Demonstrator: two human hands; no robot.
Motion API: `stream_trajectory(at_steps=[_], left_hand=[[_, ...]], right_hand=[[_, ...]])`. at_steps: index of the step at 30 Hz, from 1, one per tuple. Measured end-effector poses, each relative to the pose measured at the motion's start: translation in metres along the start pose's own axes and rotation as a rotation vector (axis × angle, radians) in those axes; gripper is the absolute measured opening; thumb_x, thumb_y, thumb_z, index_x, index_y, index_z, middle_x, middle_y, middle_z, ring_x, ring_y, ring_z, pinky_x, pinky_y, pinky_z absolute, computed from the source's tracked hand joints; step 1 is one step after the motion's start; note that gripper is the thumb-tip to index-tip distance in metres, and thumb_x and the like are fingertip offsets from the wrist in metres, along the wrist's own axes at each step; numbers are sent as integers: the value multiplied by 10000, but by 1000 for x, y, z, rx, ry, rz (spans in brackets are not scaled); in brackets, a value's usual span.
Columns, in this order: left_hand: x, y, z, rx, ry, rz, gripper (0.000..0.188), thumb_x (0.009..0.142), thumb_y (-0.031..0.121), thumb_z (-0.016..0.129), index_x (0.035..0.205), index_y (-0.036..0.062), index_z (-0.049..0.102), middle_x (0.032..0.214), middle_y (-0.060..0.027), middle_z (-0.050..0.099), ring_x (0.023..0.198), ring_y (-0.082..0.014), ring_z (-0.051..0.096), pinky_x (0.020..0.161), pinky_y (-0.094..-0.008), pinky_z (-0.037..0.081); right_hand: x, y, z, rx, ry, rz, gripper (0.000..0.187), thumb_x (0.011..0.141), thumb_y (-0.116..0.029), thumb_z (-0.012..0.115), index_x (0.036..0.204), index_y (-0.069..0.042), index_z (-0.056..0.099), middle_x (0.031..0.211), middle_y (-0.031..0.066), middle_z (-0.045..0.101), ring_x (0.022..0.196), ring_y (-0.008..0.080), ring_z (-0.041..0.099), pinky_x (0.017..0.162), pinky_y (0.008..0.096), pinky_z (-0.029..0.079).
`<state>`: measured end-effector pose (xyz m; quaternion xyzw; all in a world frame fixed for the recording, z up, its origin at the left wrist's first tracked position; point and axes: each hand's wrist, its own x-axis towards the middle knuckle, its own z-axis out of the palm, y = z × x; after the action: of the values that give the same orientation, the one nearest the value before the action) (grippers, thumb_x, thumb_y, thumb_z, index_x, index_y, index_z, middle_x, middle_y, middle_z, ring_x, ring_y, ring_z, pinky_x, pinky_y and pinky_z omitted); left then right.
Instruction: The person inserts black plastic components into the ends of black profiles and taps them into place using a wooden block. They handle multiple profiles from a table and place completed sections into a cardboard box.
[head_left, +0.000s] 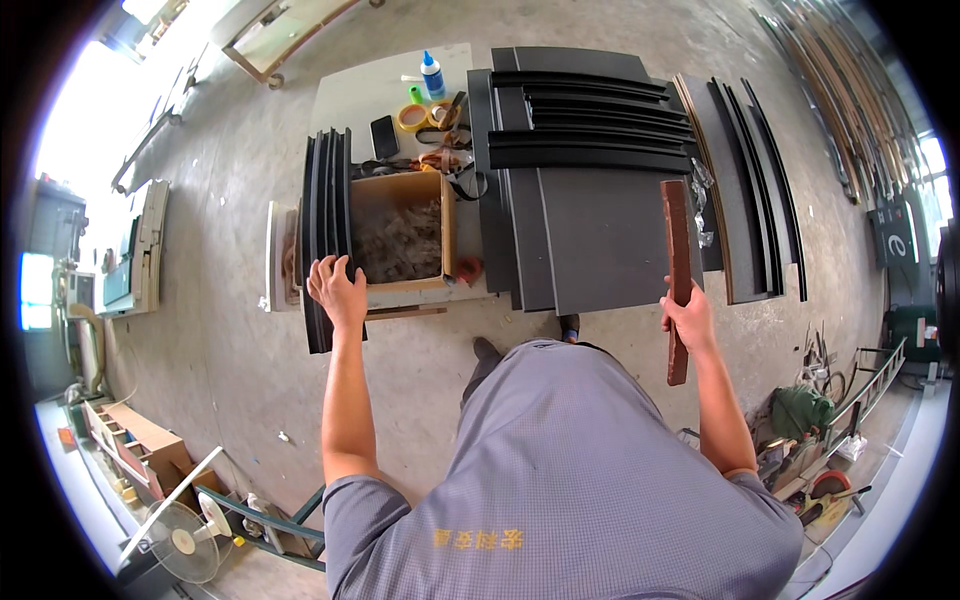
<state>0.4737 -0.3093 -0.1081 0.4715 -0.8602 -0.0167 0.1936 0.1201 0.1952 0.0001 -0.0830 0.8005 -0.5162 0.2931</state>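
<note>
My right hand (pixel 690 318) is wrapped round a long reddish-brown bar (pixel 678 235), held upright in the picture near the front right of the dark panels (pixel 605 235). On the left, my left hand (pixel 338 288) rests with fingers spread over the near part of a bundle of long black profiles (pixel 327 200). Right beside that bundle stands an open cardboard box (pixel 448 225) containing small greyish-brown pieces (pixel 405 240). Several more black profiles (pixel 590 150) lie across the far half of the dark panels.
Behind the box are a phone (pixel 384 137), a blue-and-white bottle (pixel 432 76) and tape rolls (pixel 412 117). More long black strips (pixel 760 190) lie on boards to the right. A fan (pixel 190 540) stands at lower left, a ladder (pixel 865 385) at lower right.
</note>
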Motion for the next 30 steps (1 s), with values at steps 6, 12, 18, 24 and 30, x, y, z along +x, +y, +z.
stream_trajectory(at_steps=[6, 12, 18, 24, 30], left_hand=[[-3, -6, 6, 3, 32, 4, 383, 849, 196, 799, 1217, 100, 749, 1405, -80, 628, 1455, -330, 438, 1231, -547, 256], [-2, -8, 4, -38, 33, -25, 356, 843, 152, 795, 1185, 74, 735, 1413, -81, 579, 1464, -338, 404, 1234, -560, 254], [1, -7, -2, -49, 55, -25, 346, 824, 139, 800, 1157, 70, 736, 1437, -93, 523, 1447, -341, 406, 1213, -547, 284], [4, -10, 0, -47, 46, -45, 449, 817, 122, 803, 1247, 87, 679, 1466, -114, 512, 1455, -353, 401, 1220, -530, 287], [17, 79, -1, -274, 134, 137, 509, 831, 90, 775, 1319, 93, 628, 1410, -133, 596, 1393, -354, 488, 1175, -502, 349]], right_hand=[[-13, -10, 18, -214, 108, -193, 426, 927, -73, 762, 1287, 20, 555, 955, 64, 654, 682, 124, 611, 611, 300, 515], [-6, 1, 19, -422, 74, -427, 411, 862, -52, 805, 1229, 25, 635, 1072, 105, 632, 913, 229, 641, 851, 357, 530], [-4, 2, 11, -464, 66, -439, 448, 814, -21, 812, 1234, 15, 663, 1120, 119, 608, 1010, 277, 636, 902, 367, 520], [2, -7, 2, -524, 19, -498, 464, 810, 0, 803, 1255, -4, 673, 1135, 126, 621, 1014, 301, 647, 901, 377, 529], [24, -23, -3, -744, -11, -569, 471, 802, 1, 790, 1259, -49, 689, 1186, 106, 640, 1109, 332, 625, 983, 423, 501]])
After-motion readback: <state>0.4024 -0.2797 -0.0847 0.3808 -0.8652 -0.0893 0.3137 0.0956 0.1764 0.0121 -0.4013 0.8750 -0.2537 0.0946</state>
